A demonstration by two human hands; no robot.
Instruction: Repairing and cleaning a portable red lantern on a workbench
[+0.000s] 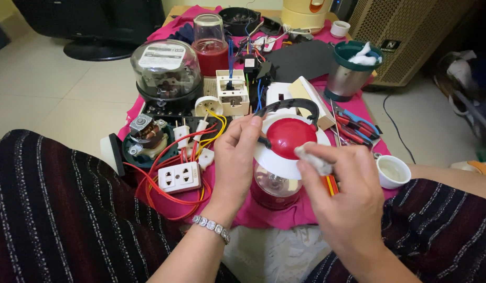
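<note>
My left hand [236, 157] grips the rim of a white lid with a red dome [287, 137] and a black handle [295, 105], holding it tilted above a clear blender jar with a red base [274, 189]. My right hand [343, 194] pinches a small white wad of cloth [315, 158] and presses it against the red dome's lower right edge. A beaded bracelet circles my left wrist.
A low table under a pink cloth [264, 212] carries a white socket block with red wires [180, 177], a small motor [146, 133], a glass-domed meter [167, 71], a second blender jar [210, 44], red pliers [355, 128], a white cup [392, 172] and a steel pot [350, 71].
</note>
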